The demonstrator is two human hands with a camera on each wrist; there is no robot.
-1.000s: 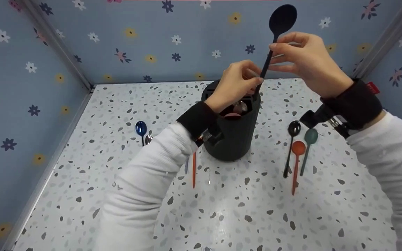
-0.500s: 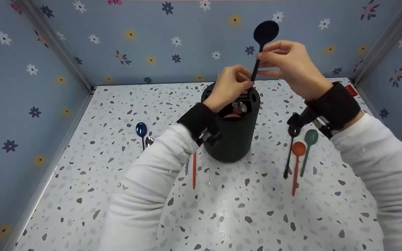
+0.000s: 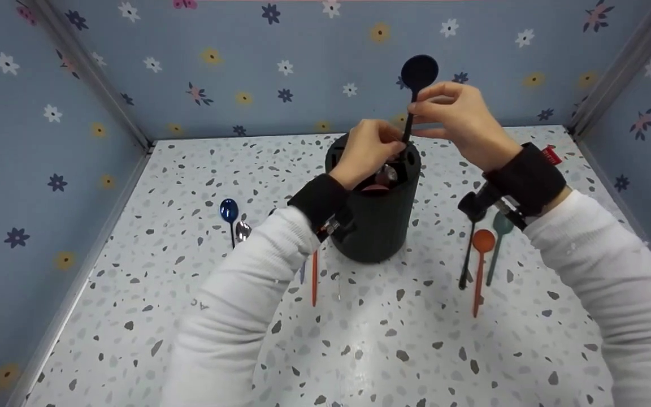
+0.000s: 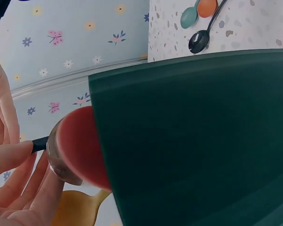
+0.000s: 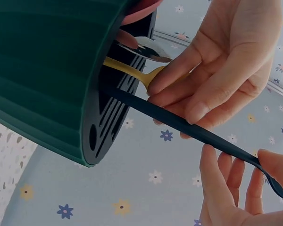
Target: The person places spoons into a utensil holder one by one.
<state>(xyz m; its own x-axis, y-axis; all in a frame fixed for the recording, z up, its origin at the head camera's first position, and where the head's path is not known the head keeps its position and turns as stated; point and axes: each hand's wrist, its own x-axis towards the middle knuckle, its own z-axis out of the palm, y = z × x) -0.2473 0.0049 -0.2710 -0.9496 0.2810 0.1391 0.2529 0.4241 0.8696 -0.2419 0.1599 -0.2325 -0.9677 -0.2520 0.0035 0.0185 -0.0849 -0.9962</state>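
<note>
A dark long-handled spoon [image 3: 419, 72] leans bowl-up, its handle [image 5: 151, 109] running down into the slotted top of a dark green utensil holder [image 3: 375, 226]. My left hand [image 3: 365, 150] pinches the handle low, close over the holder's rim. Higher up, just under the bowl, my right hand [image 3: 458, 121] pinches the same handle between thumb and fingers. A pink-red spoon [image 4: 82, 146], a silver spoon [image 5: 153, 54] and a yellow spoon [image 5: 125, 68] stand in the holder beside it. The handle's lower end is hidden inside.
Right of the holder lie a black spoon [image 3: 467, 257], an orange spoon [image 3: 482, 241] and a green spoon [image 3: 503, 224]. At left are a blue spoon [image 3: 229, 209] and a silver spoon [image 3: 242, 230], with a red handle [image 3: 314, 277] partly under my left arm. Flowered walls [image 3: 280, 68] enclose the table.
The spoon has moved down and left, its handle deeper into the holder and more upright. Both hands came down with it, the right also shifting left. The holder stays put.
</note>
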